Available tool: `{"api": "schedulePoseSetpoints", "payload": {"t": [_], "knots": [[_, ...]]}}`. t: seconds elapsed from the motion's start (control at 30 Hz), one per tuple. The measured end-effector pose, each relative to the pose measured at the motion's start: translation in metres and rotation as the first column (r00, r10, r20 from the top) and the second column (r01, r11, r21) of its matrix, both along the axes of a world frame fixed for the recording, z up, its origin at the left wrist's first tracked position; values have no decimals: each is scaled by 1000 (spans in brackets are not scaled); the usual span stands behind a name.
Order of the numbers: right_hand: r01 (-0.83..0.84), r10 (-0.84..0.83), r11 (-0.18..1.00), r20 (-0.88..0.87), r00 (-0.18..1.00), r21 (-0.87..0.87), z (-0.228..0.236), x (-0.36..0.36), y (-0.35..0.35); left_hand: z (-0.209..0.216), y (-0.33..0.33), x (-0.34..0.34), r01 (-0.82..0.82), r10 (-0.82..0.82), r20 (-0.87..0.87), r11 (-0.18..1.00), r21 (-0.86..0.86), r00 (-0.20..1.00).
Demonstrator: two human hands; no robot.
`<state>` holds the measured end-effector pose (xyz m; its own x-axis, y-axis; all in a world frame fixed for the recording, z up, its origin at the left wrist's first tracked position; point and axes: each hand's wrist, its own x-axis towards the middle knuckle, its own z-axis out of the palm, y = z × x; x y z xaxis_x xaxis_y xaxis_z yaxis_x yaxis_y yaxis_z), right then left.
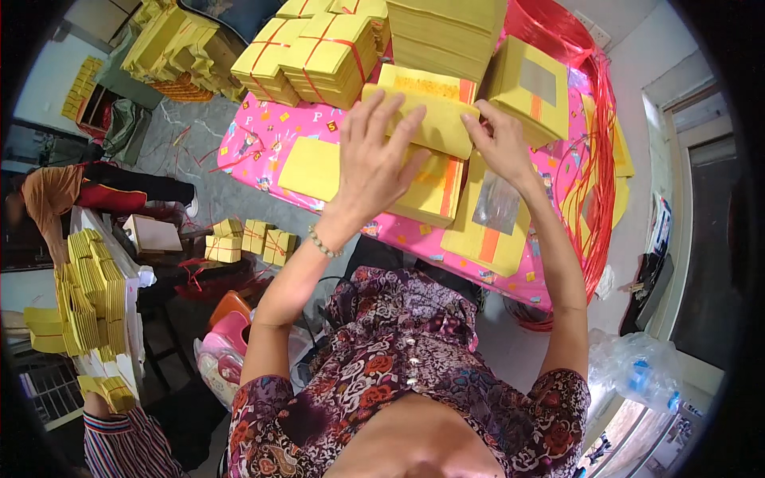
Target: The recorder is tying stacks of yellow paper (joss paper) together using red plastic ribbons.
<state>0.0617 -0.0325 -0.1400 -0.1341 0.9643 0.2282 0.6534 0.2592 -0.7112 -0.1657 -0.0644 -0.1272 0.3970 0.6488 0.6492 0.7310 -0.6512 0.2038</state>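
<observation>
A yellow paper bag is bent over across the top of a stack of yellow paper bags on the table. My left hand lies over its left part, fingers spread and stretched out. At the bag's right edge my right hand pinches the paper between thumb and fingers. Below my right hand lies a flat yellow bag with a clear window and an orange stripe. Another yellow piece lies flat left of my left wrist.
Bundles tied with red string stand on the pink tablecloth. Taller stacks rise behind and at right. Red string hangs down the right side. At far left, two other people are beside a table of yellow stacks.
</observation>
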Motion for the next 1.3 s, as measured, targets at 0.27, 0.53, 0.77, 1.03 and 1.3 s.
{"api": "schedulePoseSetpoints", "payload": {"t": [0.27,0.53,0.77,1.03,1.3], "knots": [[17,-31,994,142,989,104,-15,18,61,-30,20,16,37,-65,-185,988,-150,981],[77,-230,883,284,931,463,-4,-5,58,-44,32,15,51,-105,-204,966,-253,973],[-118,-105,842,376,921,526,-4,-24,91,-43,33,17,52,-116,-214,957,-285,970],[-159,142,987,314,939,26,-8,-36,113,-45,35,15,64,-132,-204,948,-311,970],[-176,149,982,295,944,69,-10,-35,116,-47,38,16,80,-144,-195,950,-302,970]]}}
